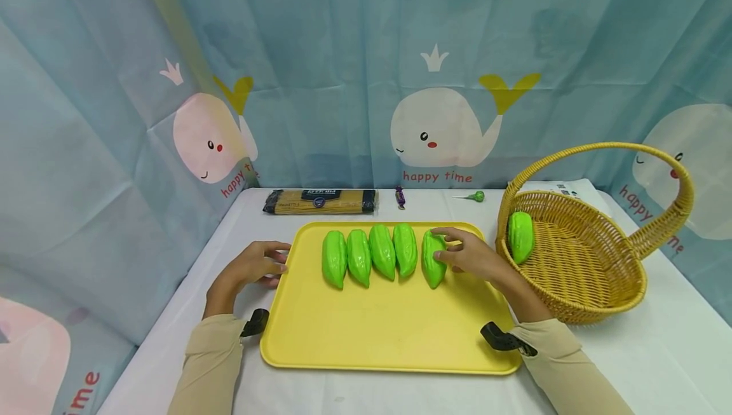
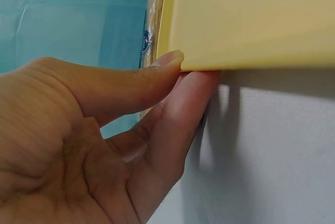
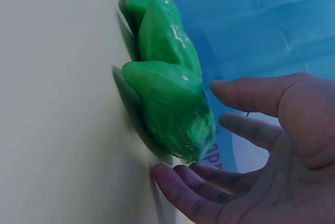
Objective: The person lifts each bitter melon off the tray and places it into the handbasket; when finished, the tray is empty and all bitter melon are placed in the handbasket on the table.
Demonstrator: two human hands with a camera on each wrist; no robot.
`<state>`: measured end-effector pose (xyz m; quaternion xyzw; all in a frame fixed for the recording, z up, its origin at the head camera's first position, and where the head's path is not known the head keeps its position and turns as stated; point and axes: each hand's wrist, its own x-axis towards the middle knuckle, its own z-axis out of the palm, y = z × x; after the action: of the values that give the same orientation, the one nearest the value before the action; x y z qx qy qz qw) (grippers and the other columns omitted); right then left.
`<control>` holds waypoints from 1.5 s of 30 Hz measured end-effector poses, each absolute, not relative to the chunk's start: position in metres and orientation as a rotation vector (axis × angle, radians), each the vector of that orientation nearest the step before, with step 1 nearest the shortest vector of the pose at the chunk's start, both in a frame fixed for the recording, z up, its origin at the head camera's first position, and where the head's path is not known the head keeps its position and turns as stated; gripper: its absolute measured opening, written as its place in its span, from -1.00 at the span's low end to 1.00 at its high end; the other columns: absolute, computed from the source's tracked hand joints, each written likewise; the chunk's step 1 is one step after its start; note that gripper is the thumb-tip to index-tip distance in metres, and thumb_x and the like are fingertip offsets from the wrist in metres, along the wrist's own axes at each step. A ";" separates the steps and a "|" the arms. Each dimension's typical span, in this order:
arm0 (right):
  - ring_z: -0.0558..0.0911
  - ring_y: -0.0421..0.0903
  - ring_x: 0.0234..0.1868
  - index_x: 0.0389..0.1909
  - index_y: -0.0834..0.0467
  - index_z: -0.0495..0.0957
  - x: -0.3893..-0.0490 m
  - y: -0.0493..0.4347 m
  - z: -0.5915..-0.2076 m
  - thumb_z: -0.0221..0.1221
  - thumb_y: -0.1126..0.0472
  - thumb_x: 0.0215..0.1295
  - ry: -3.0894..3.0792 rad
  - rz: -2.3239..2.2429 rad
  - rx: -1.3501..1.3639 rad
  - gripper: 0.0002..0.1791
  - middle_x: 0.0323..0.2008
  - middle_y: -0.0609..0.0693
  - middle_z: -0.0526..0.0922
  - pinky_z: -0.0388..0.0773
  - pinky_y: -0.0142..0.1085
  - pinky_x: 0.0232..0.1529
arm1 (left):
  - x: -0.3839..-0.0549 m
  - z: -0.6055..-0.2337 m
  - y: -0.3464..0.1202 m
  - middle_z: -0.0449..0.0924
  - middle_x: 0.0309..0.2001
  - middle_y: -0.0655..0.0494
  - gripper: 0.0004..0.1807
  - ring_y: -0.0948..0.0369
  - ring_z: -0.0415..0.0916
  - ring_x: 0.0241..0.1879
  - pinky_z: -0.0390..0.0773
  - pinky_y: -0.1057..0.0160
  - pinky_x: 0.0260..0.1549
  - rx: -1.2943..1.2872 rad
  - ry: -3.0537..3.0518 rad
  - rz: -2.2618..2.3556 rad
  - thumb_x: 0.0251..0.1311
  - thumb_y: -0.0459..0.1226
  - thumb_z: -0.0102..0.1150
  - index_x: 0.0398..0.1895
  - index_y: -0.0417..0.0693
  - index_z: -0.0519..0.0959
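Pinching the smooth yellow tray [image 1: 389, 332] by its left rim, the left hand [image 1: 257, 265] has its thumb above and a finger beneath! Over to the right hand [image 1: 469, 253], digits parted around the rightmost green fruit [image 1: 432, 273]: glossy, ridged lengthwise, tapering towards one end. It lies on the tray beside four similar fruits [image 1: 358, 259] in a row; another [image 1: 521, 237] sits in the coarse woven wicker basket [image 1: 572, 269].

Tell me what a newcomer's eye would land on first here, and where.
Likely the row of five glossy green fruit shapes across the far half of the yellow tray, the right hand at the rightmost piece. Next, the tall-handled wicker basket to the tray's right, with one more green piece inside, at its left.
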<state>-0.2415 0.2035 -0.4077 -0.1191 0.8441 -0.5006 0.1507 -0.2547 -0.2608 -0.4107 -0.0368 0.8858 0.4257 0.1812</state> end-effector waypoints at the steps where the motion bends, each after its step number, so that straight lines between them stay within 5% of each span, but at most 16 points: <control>1: 0.41 0.44 0.45 0.59 0.18 0.31 -0.242 0.203 -0.408 0.20 0.14 0.59 2.422 -1.434 -0.346 -0.35 0.54 0.48 0.15 0.67 0.11 0.16 | -0.255 -0.410 -0.261 0.54 0.19 -0.24 -0.32 0.18 0.60 -0.26 0.73 0.24 -0.27 -0.104 2.502 1.199 0.36 -0.38 0.34 0.53 -0.24 0.39; 10: 0.43 0.44 0.43 0.35 0.22 0.51 -0.240 0.201 -0.410 0.26 0.16 0.53 2.452 -1.461 -0.300 -0.54 0.48 0.43 0.29 0.74 0.00 0.01 | -0.254 -0.410 -0.262 0.54 0.19 -0.25 -0.32 0.19 0.61 -0.28 0.73 0.24 -0.28 -0.086 2.494 1.224 0.37 -0.39 0.33 0.53 -0.27 0.38; 23: 0.63 0.28 0.19 0.59 0.17 0.30 -0.238 0.195 -0.403 0.32 0.18 0.46 2.421 -1.474 -0.202 -0.26 0.42 0.43 0.34 0.77 0.03 -0.14 | -0.253 -0.410 -0.262 0.54 0.20 -0.25 -0.32 0.18 0.61 -0.26 0.73 0.25 -0.25 -0.100 2.494 1.220 0.38 -0.38 0.34 0.53 -0.25 0.39; 45: 0.53 0.27 0.27 0.63 0.09 0.22 -0.181 0.234 -0.350 0.40 0.05 0.38 2.515 -1.490 -0.270 -0.11 0.41 0.34 0.32 0.76 -0.07 -0.17 | -0.255 -0.412 -0.262 0.52 0.23 -0.25 -0.31 0.17 0.59 -0.25 0.72 0.26 -0.26 -0.103 2.480 1.208 0.38 -0.35 0.33 0.55 -0.23 0.37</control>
<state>-0.1805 0.2335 -0.3496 -0.0916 0.8522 -0.5048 0.1030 -0.2554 -0.2625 -0.4115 -0.0367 0.8822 0.4297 0.1892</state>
